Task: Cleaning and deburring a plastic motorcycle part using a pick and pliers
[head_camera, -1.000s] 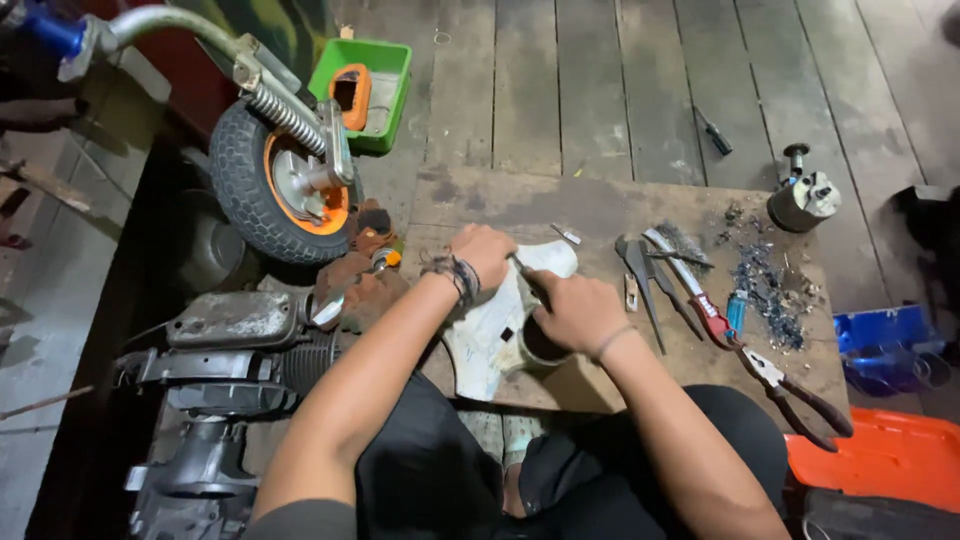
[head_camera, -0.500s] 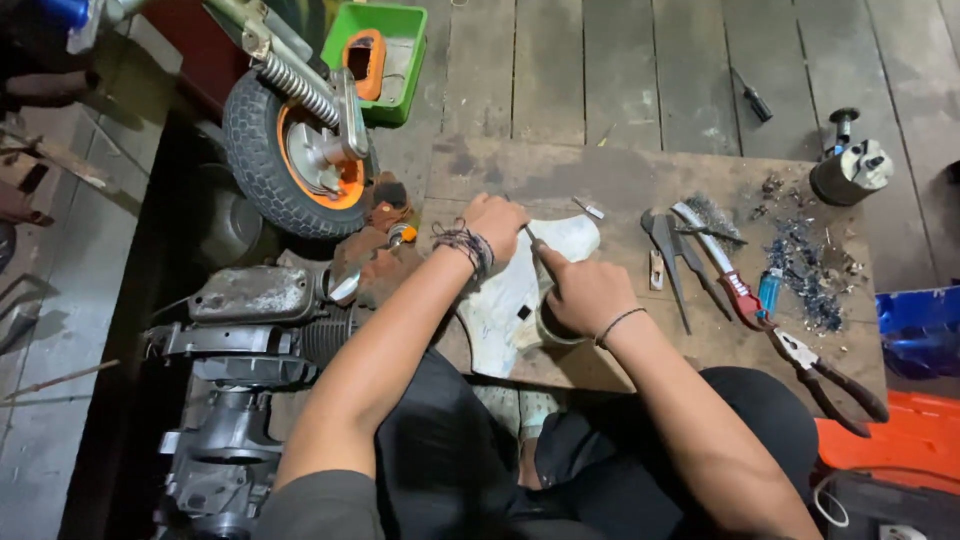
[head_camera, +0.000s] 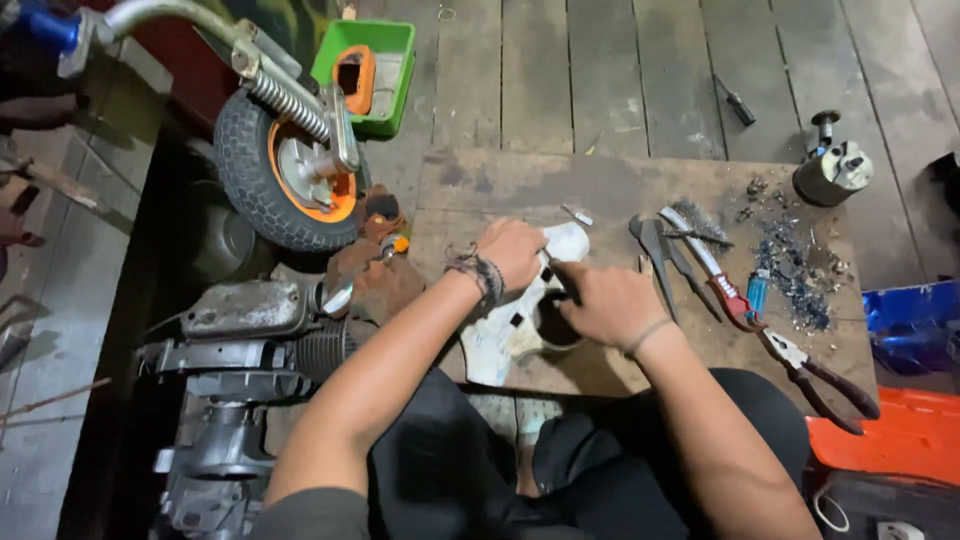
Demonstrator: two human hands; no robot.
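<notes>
A pale, worn cover piece with a round hole lies on a flat brown board in front of me. My left hand presses down on its upper part, a dark band around the wrist. My right hand rests on the piece next to the hole, its fingers closed around a thin dark tool whose tip meets the piece near my left hand.
To the right on the board lie pliers, a wire brush, a blue-handled tool and dark metal scraps. A small motor part stands at back right. A tyred wheel, an engine block and a green tray sit left.
My right hand has shifted slightly left and down on the pale piece with the thin tool. The view has moved a little. My left hand stays pressed on the piece.
</notes>
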